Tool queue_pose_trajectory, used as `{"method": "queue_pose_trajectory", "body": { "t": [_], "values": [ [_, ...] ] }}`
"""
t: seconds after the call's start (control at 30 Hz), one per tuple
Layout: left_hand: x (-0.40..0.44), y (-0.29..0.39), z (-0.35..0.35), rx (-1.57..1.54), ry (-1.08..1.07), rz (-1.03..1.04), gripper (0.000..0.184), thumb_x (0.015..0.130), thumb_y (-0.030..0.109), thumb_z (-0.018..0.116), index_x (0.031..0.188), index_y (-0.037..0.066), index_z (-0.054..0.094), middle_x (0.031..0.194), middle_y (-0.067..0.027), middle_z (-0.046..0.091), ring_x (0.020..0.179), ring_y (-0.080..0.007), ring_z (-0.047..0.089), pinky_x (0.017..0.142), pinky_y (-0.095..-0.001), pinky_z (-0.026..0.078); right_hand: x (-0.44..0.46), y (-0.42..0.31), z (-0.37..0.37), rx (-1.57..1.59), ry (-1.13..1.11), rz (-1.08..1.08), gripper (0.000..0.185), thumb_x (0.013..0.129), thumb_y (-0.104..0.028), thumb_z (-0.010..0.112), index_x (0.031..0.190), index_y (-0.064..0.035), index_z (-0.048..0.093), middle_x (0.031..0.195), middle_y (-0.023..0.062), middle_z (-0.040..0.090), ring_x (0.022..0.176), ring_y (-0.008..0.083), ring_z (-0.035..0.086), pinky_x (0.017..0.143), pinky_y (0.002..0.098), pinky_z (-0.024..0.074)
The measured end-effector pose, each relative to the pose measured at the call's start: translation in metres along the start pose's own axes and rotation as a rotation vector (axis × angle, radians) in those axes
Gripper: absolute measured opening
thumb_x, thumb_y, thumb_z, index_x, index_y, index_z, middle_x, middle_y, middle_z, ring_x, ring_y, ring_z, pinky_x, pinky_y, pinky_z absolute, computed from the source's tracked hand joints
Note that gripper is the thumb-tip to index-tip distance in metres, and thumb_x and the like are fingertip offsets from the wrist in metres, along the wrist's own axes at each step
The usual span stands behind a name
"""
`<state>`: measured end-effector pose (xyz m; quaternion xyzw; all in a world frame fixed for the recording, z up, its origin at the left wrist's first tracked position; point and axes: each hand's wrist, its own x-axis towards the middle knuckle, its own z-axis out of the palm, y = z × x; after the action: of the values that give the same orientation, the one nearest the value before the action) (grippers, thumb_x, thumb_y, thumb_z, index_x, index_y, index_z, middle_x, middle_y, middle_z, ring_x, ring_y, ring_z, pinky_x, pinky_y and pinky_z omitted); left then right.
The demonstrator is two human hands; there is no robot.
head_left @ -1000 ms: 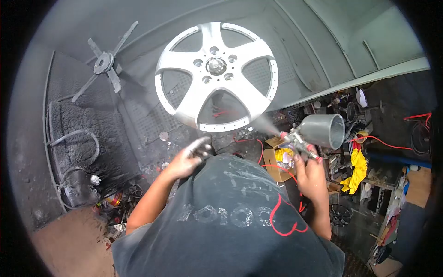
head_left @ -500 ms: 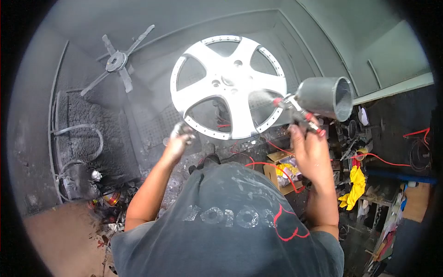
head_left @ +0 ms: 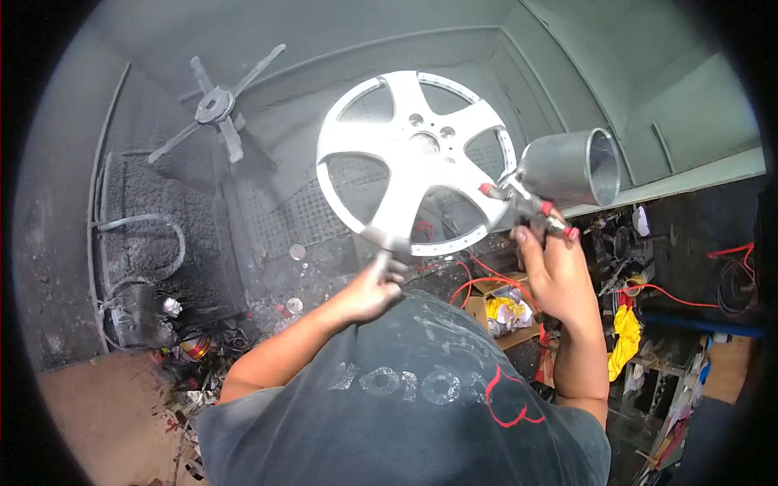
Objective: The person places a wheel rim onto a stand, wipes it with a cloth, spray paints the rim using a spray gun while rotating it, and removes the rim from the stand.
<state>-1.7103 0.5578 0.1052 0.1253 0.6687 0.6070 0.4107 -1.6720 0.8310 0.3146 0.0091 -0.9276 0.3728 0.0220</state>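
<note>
A silver-white five-spoke wheel rim (head_left: 409, 166) faces up in front of me. My left hand (head_left: 371, 290) is at its lower edge, one finger stretched up to the end of a spoke and the others loosely bent. Whether that finger touches the metal is hard to tell. In my right hand (head_left: 561, 275) is a spray gun (head_left: 527, 201), gripped by its handle. Its metal paint cup (head_left: 559, 168) sticks out to the right, and the red-tipped nozzle points left over the right side of the rim. No spray mist shows clearly.
A grey-coated multi-arm stand (head_left: 215, 107) is at the upper left. Red hose (head_left: 478, 283) runs below the rim beside a cardboard box (head_left: 519, 334) of crumpled material. Yellow cloth (head_left: 624, 340) hangs by a cluttered shelf on the right. A grey hose (head_left: 174, 231) lies left.
The rim has turned, its spokes now at other angles. My left hand has moved right to the rim's lower edge. Pale mist at the nozzle has faded; the spray gun stays nearly in place.
</note>
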Motion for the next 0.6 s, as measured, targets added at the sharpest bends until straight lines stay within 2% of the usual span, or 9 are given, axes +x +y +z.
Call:
{"method": "queue_pose_trajectory", "body": {
  "t": [0.07,0.13,0.2,0.27,0.33,0.4,0.43,0.53,0.6],
  "values": [
    [-0.002,0.007,0.001,0.355,-0.204,0.149,0.061,0.084,-0.001,0.049,0.145,0.001,0.042,0.136,-0.0141,0.054,0.12,-0.0204,0.054,0.104,-0.0347,0.044,0.01,0.01,0.002,-0.119,0.1,-0.043,0.029,0.097,-0.006,0.055,0.123,0.0067,0.051,0.105,0.0279,0.063,0.097,0.0452,0.061,0.084,0.0448,0.0491],
    [0.0,0.004,-0.001,0.021,-0.226,-0.035,0.056,0.086,0.001,0.048,0.142,0.0,0.046,0.133,-0.0135,0.058,0.118,-0.0202,0.056,0.103,-0.0332,0.044,0.015,0.021,-0.002,-0.179,0.204,-0.055,0.028,0.097,-0.005,0.054,0.122,0.0069,0.052,0.102,0.0281,0.063,0.089,0.0467,0.062,0.079,0.0473,0.0492],
    [-0.004,-0.004,-0.01,0.078,-0.196,-0.026,0.053,0.087,0.001,0.047,0.14,0.0,0.048,0.13,-0.0127,0.06,0.117,-0.0195,0.056,0.102,-0.0325,0.044,0.012,0.029,-0.005,-0.269,0.253,-0.127,0.027,0.097,-0.005,0.053,0.122,0.0067,0.052,0.102,0.0287,0.062,0.09,0.0474,0.061,0.079,0.0474,0.0493],
    [-0.009,-0.02,-0.016,0.138,-0.167,-0.02,0.05,0.088,0.002,0.047,0.138,0.0,0.05,0.127,-0.0119,0.062,0.116,-0.0187,0.057,0.102,-0.0317,0.044,0.003,0.019,-0.012,-0.229,0.115,0.077,0.028,0.097,-0.005,0.052,0.122,0.0073,0.052,0.107,0.0301,0.062,0.098,0.0464,0.061,0.085,0.0461,0.0489],
    [-0.012,-0.038,-0.017,0.099,-0.171,-0.121,0.046,0.09,0.001,0.047,0.135,0.0,0.053,0.124,-0.0113,0.063,0.114,-0.0175,0.058,0.101,-0.0308,0.045,-0.004,0.013,-0.013,-0.171,0.024,0.142,0.029,0.097,-0.005,0.052,0.123,0.0069,0.052,0.105,0.028,0.063,0.097,0.0441,0.062,0.086,0.0438,0.0486],
    [-0.013,-0.043,-0.015,0.075,-0.183,-0.137,0.044,0.091,0.003,0.046,0.134,0.0,0.055,0.122,-0.0102,0.064,0.113,-0.0174,0.058,0.101,-0.0308,0.044,-0.005,0.006,-0.007,-0.042,-0.068,-0.044,0.027,0.097,-0.006,0.052,0.122,0.006,0.053,0.099,0.0246,0.064,0.088,0.0406,0.063,0.08,0.0423,0.0488],
    [-0.011,-0.042,-0.014,0.066,-0.183,-0.136,0.043,0.092,0.005,0.046,0.134,0.0,0.055,0.122,-0.0103,0.064,0.114,-0.0177,0.058,0.101,-0.0309,0.044,-0.006,0.002,-0.002,0.083,-0.08,0.047,0.024,0.098,-0.006,0.052,0.118,0.0057,0.056,0.097,0.0224,0.063,0.085,0.038,0.062,0.077,0.0413,0.0487],
    [-0.008,-0.036,-0.012,0.052,-0.185,-0.174,0.043,0.092,0.008,0.045,0.133,0.0,0.055,0.122,-0.0113,0.065,0.115,-0.0187,0.059,0.101,-0.0316,0.044,0.004,-0.012,-0.002,0.06,-0.028,0.083,0.024,0.098,-0.006,0.052,0.118,0.0062,0.056,0.1,0.0232,0.063,0.086,0.0379,0.061,0.078,0.0411,0.0489],
    [-0.006,-0.038,-0.014,0.146,-0.204,-0.167,0.042,0.092,0.009,0.045,0.131,0.001,0.058,0.123,-0.0121,0.065,0.115,-0.0193,0.059,0.102,-0.0323,0.044,0.011,0.019,0.001,-0.089,0.147,-0.003,0.025,0.098,-0.006,0.053,0.119,0.007,0.053,0.101,0.0255,0.062,0.087,0.0413,0.062,0.079,0.0431,0.0493]
  ]
}}
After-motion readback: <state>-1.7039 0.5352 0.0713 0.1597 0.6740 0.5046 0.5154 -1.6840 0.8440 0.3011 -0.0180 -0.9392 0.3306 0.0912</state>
